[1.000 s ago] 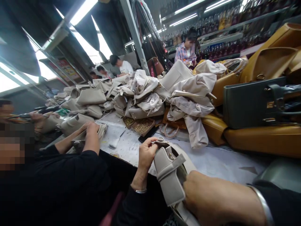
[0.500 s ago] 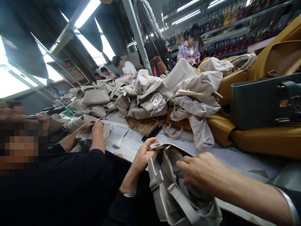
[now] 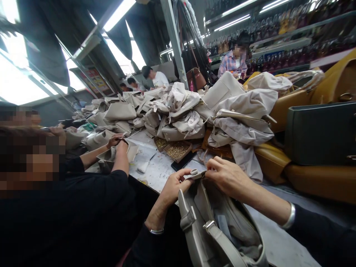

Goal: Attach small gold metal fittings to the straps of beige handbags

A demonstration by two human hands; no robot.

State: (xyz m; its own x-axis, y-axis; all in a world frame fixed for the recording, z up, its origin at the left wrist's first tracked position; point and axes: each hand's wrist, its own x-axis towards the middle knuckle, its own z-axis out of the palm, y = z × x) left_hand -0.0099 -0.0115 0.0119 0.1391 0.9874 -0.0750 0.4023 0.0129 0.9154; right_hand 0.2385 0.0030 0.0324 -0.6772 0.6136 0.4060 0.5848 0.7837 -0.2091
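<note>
A light grey handbag (image 3: 191, 231) hangs at the table's edge with its mouth gaping, showing the lining and an inner label. My left hand (image 3: 174, 189) pinches the bag's top rim at its far end, close to a small tab. On the same rim, just to the right, the fingers of my right hand (image 3: 226, 176) are closed on the edge. Whether a small part sits between those right fingertips is hidden. The bag's strap (image 3: 222, 241) with a metal fitting runs down its near side.
Two small boxes of gold-coloured metal pieces (image 3: 178, 149) and a dark phone (image 3: 183, 161) lie ahead. Behind them rises a heap of grey bags (image 3: 178, 126). Mustard bags (image 3: 319, 181) and a dark green bag (image 3: 319, 133) stand right. A co-worker's arms (image 3: 121, 155) handle another bag left.
My right hand has moved from over the bag's opening, up and left to the far rim beside my left hand. My left hand keeps its hold. The view has turned slightly left.
</note>
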